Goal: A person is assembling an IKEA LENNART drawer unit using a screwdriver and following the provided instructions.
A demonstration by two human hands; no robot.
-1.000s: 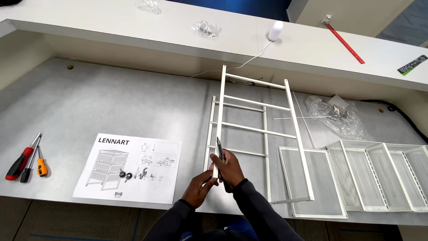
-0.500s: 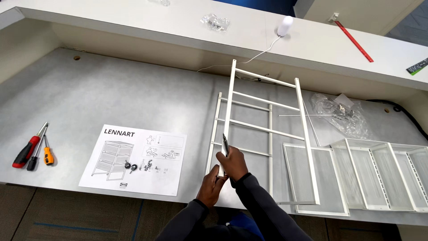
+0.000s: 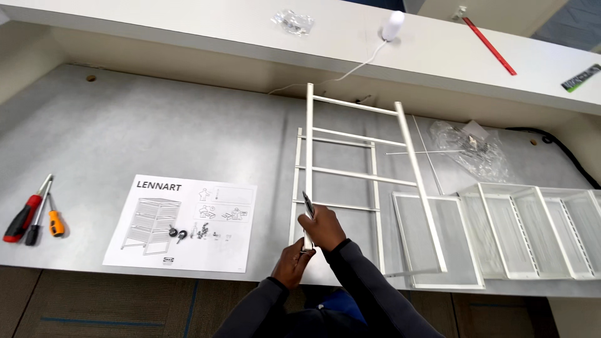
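The person's right hand (image 3: 322, 226) is grasping a small dark tool (image 3: 307, 204), its fingers clenched round the handle so that the tip is standing just above the knuckles. The left hand (image 3: 293, 261) is sitting directly below and touching the right, its fingers closing on the bottom end of the long left rail of a white ladder-shaped metal frame (image 3: 350, 175). The frame is extending away from the fingers across the grey tabletop (image 3: 156, 131), lying over a second, similar frame.

Handling judgement: the frame is appearing light and stiff, made of thin painted rails joined by slim rungs. The finish is likely smooth and somewhat slippery. The rails are probably the best place to take hold, near a rung joint; the slim rungs could bend under load.

Containers: to the right of the fingers, white wire-mesh baskets (image 3: 532, 228) are lying side by side on the tabletop, and nothing is showing inside them. Beyond those, a clear plastic bag (image 3: 472, 150) is holding small hardware; the individual parts are too small to tell. A second small clear bag (image 3: 292, 22) is resting on the raised shelf, far above the fingers.

To the left of the fingers, an assembly instruction sheet (image 3: 181, 222) is lying flat. Well apart, further left, screwdrivers (image 3: 31, 216) with red and orange handles are lying together.
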